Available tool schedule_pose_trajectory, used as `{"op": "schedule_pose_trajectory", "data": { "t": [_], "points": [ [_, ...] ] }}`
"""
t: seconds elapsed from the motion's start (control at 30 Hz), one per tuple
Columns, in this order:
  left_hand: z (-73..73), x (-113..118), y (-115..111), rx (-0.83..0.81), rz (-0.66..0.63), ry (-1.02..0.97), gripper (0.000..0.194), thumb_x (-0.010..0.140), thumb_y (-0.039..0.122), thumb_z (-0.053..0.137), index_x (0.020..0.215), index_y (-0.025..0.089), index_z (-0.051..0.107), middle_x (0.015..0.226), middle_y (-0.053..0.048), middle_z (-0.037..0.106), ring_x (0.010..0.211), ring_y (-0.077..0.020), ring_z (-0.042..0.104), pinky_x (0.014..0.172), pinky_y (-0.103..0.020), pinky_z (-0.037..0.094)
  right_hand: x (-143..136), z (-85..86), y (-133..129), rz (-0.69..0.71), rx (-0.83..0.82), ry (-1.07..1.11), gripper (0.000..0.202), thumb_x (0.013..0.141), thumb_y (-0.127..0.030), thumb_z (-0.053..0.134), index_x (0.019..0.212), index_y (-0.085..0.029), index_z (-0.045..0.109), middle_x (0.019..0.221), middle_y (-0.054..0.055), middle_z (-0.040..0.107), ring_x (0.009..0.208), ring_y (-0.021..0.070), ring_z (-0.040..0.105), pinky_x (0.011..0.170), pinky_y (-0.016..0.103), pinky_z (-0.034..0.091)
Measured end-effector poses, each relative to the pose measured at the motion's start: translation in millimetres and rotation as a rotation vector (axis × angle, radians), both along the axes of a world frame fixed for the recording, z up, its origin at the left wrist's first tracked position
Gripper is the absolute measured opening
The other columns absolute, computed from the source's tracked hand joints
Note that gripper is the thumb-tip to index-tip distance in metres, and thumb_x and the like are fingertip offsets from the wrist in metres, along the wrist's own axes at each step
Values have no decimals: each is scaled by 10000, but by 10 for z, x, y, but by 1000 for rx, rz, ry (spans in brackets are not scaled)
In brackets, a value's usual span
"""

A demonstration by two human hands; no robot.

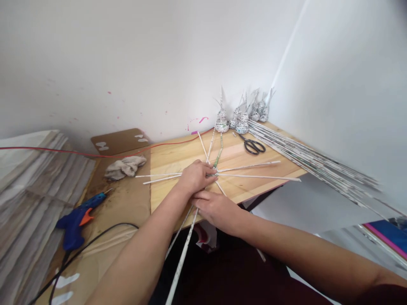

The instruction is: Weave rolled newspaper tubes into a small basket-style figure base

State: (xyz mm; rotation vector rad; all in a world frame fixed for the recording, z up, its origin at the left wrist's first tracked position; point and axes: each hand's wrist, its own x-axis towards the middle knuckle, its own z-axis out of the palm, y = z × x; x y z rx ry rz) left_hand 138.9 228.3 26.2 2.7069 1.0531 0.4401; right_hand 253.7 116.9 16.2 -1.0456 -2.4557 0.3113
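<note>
Thin rolled-paper tubes (pixel 259 176) spread out from a crossing in a star shape on the wooden table. My left hand (pixel 195 176) lies over that crossing, its curled fingers closed on the tubes there. Just below it, near the table's front edge, my right hand (pixel 219 212) is closed around a paper tube (pixel 184 254) that runs down toward my lap. Its fingertips are partly hidden under the left hand. A greenish printed tube (pixel 218 154) points away from the centre toward the wall.
Small woven paper figures (pixel 221 122) stand against the wall. Black scissors (pixel 252 146) lie near a bundle of paper tubes (pixel 305 161) overhanging the table (pixel 165 154). At left are a blue glue gun (pixel 74 226), a rag (pixel 125 167), cardboard (pixel 117 203) and a paper stack (pixel 38 182).
</note>
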Motion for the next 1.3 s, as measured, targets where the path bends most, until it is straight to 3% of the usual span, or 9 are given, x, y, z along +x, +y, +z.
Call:
{"op": "schedule_pose_trajectory", "data": {
  "t": [0.13,0.23,0.33,0.43,0.7,0.9,1.03,1.3],
  "points": [
    [-2,-7,-7,21,-32,2,230,859,357,581,999,291,751,1172,-1,695,1065,-198,591,954,-313,469,158,133,-24,77,12,96,226,909,-323,577,1076,-193,657,1108,76,677,1029,170,620,897,288,495],
    [-19,-9,-11,9,-28,-13,231,828,335,601,999,296,752,1173,2,695,1074,-201,592,954,-309,476,379,190,71,-174,83,52,202,916,-339,556,863,-176,662,896,84,685,882,197,617,829,330,485],
    [-33,-11,-27,10,-33,-20,273,806,289,596,1037,309,741,1188,8,689,1091,-198,591,959,-308,480,582,163,237,-380,122,-103,211,862,-346,620,921,-145,648,938,128,672,942,260,582,873,407,439],
    [-33,-6,-53,15,-4,-31,340,790,259,587,1096,315,722,1207,6,682,1111,-201,588,968,-316,480,667,106,378,-468,97,-158,268,848,-377,627,974,-140,634,987,137,668,976,271,572,886,412,409],
    [47,3,-73,-15,-63,-45,406,732,137,541,1063,275,731,1150,14,710,1002,-182,635,952,-298,475,644,114,546,-378,21,-69,230,814,-217,619,1028,-135,601,982,98,687,927,236,599,842,334,420],
    [70,-22,-111,-45,41,-38,511,704,136,527,1166,306,665,877,-11,715,930,-201,627,825,-291,509,703,115,638,-361,-73,-17,247,790,-181,631,1029,-127,608,1020,111,692,953,233,616,835,332,438],
    [80,-23,-148,-36,82,-41,427,695,131,525,1088,244,647,866,-29,681,873,-192,626,811,-286,506,705,156,667,-348,-103,-54,238,779,-173,647,1012,-131,629,1022,121,692,972,239,618,852,343,442],
    [119,-26,-144,-68,44,-44,265,690,127,516,891,244,644,810,7,685,880,-187,615,784,-280,481,699,303,691,-277,-158,-128,236,779,-157,635,1013,-157,672,1023,97,702,990,236,613,868,313,432]
  ]
}}
